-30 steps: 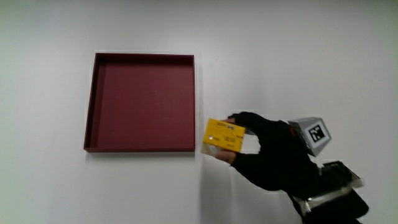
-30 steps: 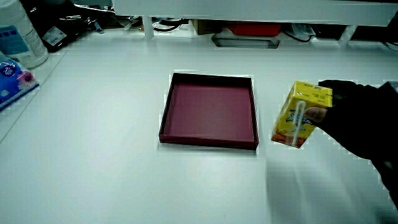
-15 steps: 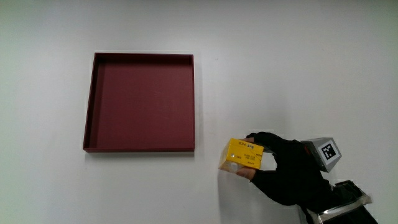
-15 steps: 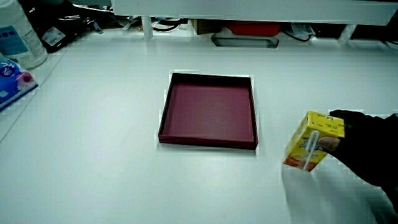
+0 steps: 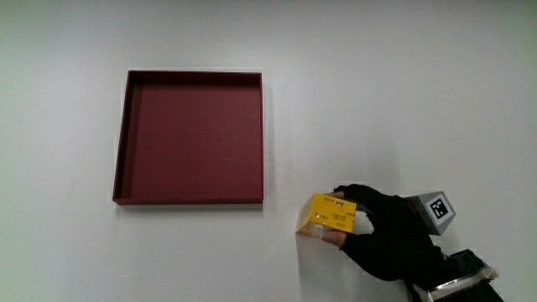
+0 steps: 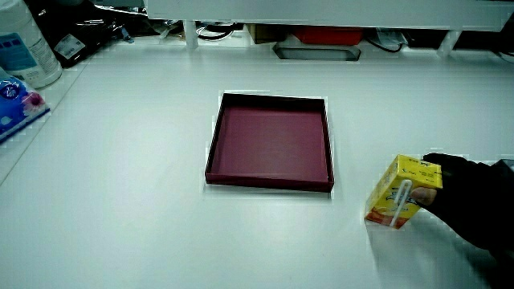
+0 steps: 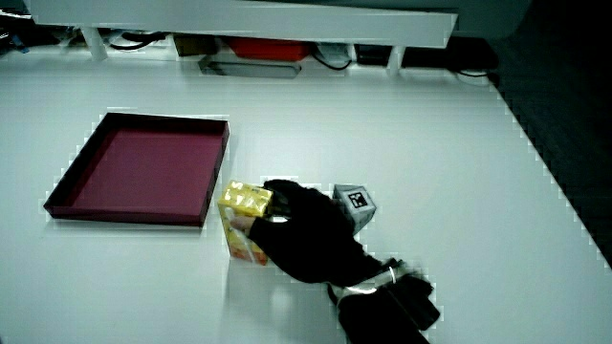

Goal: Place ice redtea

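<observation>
my fingers (image 5: 346, 194) grip the ice redtea carton (image 5: 331, 213), setting it down beside the tray (image 5: 117, 159); next, i let go.

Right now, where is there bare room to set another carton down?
The dark red tray holds nothing inside. Bare table lies beside the tray, farther from the person than the hand. It is crowded only where the hand grips the yellow carton, near the tray's corner.
</observation>
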Available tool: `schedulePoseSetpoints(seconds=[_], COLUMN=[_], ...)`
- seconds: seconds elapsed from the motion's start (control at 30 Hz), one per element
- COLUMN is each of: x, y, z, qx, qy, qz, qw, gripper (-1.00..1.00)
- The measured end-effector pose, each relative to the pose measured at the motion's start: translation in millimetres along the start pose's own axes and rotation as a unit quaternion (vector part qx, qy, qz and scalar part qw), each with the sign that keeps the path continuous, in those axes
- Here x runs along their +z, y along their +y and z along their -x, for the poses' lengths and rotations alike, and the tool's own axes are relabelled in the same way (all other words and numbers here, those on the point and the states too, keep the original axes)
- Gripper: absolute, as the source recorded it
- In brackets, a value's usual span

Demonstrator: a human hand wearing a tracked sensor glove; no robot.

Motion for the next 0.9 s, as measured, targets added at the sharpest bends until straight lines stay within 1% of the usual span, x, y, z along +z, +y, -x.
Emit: schedulePoseSetpoints(seconds=[0.03,0.07,0.13,0.17,0.23,0.33,0.4,0.43,0.53,0.57,0.6,0.77,0.8,0.87,0.9], x=[0.6,0.8,1.7,0.7,1.2,0.3,0.3,-1.0,0.1,-1.1,0.2,-1.2,-0.4,-0.8,-0.5], y=[0.0,0.0,0.4,0.7,0.7,1.8,1.6,1.9,1.0,1.1,0.3,0.4,0.4,0.9,0.5], z=[0.0,0.0,-1.2,-0.2,-1.8,-2.6,-4.1,-2.7,-5.0,-2.9,-5.9,-6.1,-7.1,-5.8,-5.4], qx=[0.003,0.0,-0.006,-0.003,-0.008,-0.009,-0.009,-0.014,-0.011,-0.011,-0.011,-0.013,-0.014,-0.014,-0.019], qy=[-0.004,-0.002,-0.003,0.0,-0.003,0.003,0.0,0.008,0.006,0.009,0.006,0.019,0.013,0.016,0.025], qz=[-0.001,-0.003,0.0,-0.001,0.0,0.0,-0.001,-0.001,-0.002,-0.004,-0.004,-0.003,-0.001,0.005,0.005], qw=[1.0,1.0,1.0,1.0,1.0,1.0,1.0,0.9999,0.9999,0.9999,0.9999,0.9997,0.9998,0.9998,0.9995], gripper=[0.0,0.0,-0.06,-0.09,-0.15,-0.24,-0.3,-0.33,-0.42,-0.45,-0.48,-0.64,-0.67,-0.73,-0.76])
